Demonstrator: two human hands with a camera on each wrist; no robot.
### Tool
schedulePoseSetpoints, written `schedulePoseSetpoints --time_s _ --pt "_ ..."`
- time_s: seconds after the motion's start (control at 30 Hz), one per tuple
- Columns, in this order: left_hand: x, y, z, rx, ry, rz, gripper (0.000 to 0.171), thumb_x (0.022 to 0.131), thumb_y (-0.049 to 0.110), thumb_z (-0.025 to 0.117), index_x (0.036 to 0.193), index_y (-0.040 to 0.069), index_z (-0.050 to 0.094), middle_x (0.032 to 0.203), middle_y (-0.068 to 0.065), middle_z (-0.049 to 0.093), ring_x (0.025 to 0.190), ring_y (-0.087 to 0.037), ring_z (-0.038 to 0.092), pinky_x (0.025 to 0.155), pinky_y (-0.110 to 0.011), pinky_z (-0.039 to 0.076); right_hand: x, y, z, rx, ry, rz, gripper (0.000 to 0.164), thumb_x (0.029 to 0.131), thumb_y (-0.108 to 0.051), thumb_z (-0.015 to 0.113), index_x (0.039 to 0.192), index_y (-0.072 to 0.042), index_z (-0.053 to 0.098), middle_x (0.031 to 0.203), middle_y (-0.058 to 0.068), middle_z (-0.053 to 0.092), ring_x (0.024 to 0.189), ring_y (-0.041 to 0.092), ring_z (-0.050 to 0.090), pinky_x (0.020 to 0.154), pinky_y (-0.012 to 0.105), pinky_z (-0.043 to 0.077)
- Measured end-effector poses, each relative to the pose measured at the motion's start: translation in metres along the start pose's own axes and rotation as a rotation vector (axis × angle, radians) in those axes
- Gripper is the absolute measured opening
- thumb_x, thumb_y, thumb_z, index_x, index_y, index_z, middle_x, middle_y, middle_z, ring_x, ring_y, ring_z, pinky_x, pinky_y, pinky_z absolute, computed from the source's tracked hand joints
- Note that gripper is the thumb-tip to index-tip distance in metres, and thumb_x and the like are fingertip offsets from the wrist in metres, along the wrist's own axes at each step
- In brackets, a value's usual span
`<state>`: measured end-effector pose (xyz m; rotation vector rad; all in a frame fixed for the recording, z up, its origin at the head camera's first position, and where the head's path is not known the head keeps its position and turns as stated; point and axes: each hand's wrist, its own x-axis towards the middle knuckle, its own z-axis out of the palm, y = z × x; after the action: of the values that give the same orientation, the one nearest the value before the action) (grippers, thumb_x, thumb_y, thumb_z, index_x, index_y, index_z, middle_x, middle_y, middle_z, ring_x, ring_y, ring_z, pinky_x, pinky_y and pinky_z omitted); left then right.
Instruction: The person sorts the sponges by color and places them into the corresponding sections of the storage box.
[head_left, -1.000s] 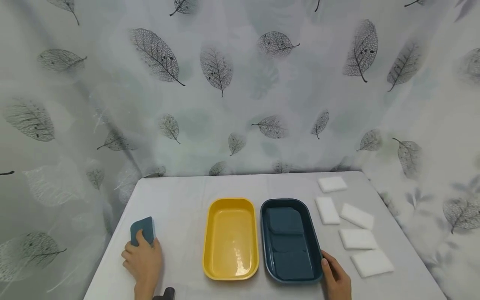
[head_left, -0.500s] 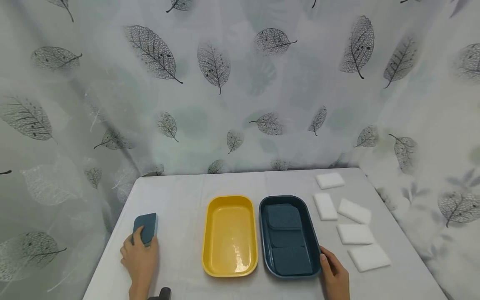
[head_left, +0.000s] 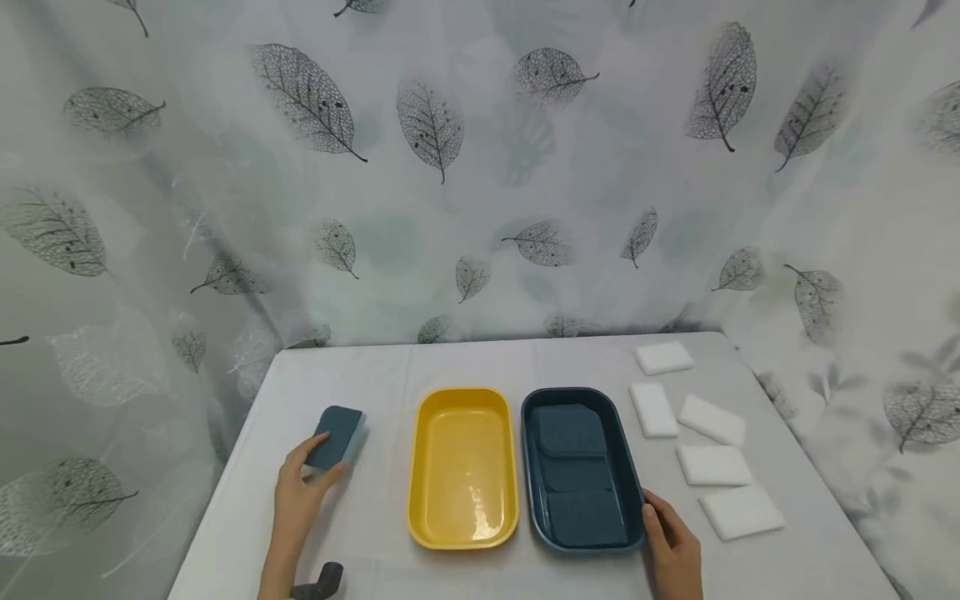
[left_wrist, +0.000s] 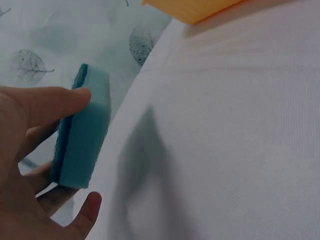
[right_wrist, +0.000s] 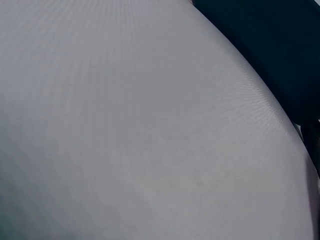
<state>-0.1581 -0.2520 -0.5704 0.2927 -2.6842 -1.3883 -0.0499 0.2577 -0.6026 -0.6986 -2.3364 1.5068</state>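
One blue-green two-layer rectangular sponge (head_left: 334, 437), pinched between left hand (head_left: 296, 497) thumb and fingers, raised off the white cloth-covered table (head_left: 382, 575). Right of that hand: one glossy yellow rectangular tray (head_left: 463, 458), then one dark blue rectangular tray (head_left: 532, 492) holding three flat dark blue blocks (head_left: 588, 518). Right hand (head_left: 672, 546) touches the latter's edge; can't tell if gripping. Beyond and right of it: five white rectangular pads (head_left: 714, 465). Pale leaf-print curtain (head_left: 480, 192) behind.

One table (head_left: 472, 575) holds one yellow tray (head_left: 462, 467) and one navy tray (head_left: 612, 446), the latter with three visible dark slabs (head_left: 572, 432). Five white pads (head_left: 714, 465) lie at right; at left is one blue sponge (head_left: 337, 435). One left hand (head_left: 300, 492) and one right hand (head_left: 672, 542) show.
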Motion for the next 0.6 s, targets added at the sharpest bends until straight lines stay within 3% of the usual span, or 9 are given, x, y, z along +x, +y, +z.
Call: schedulePoseSetpoints --time_s 0.17,0.33,0.47,0.6 --pt "-0.001 0.023 0.007 -0.004 -0.1 0.099 0.065 0.094 0.016 0.078 0.153 0.017 0.05 0.166 -0.019 0.034 0.152 -0.044 0.034 0.109 -0.055 0.046 0.001 -0.001 -0.002 0.034 -0.008 0.009 0.042 0.108 -0.035 0.057 0.136 -0.005 0.067 0.109 -0.04 0.055 0.102 -0.029 0.052 0.089 -0.004 0.041" --pt "-0.005 0.047 0.018 0.021 -0.166 0.224 0.064 0.092 0.012 0.079 0.15 0.022 0.054 0.163 -0.015 0.04 0.143 -0.038 0.044 0.105 -0.054 0.05 0.004 0.002 -0.003 0.054 -0.041 0.028 0.044 0.108 -0.037 0.056 0.14 -0.008 0.065 0.118 -0.027 0.061 0.105 -0.025 0.053 0.09 -0.003 0.042" --pt "-0.01 0.059 0.026 0.007 -0.211 0.328 0.062 0.09 0.012 0.081 0.145 0.026 0.058 0.16 -0.011 0.046 0.139 -0.032 0.048 0.1 -0.05 0.052 0.005 0.006 -0.002 0.065 -0.07 0.049 0.047 0.108 -0.039 0.055 0.142 -0.008 0.063 0.12 -0.025 0.06 0.106 -0.024 0.053 0.09 -0.002 0.043" --pt "-0.015 0.073 0.037 -0.006 -0.269 0.418 0.06 0.088 0.015 0.083 0.142 0.029 0.061 0.157 -0.009 0.05 0.136 -0.031 0.05 0.097 -0.04 0.053 0.004 0.006 -0.002 0.054 -0.086 0.055 0.048 0.109 -0.04 0.053 0.144 -0.007 0.061 0.134 -0.002 0.066 0.106 -0.025 0.051 0.09 -0.003 0.042"
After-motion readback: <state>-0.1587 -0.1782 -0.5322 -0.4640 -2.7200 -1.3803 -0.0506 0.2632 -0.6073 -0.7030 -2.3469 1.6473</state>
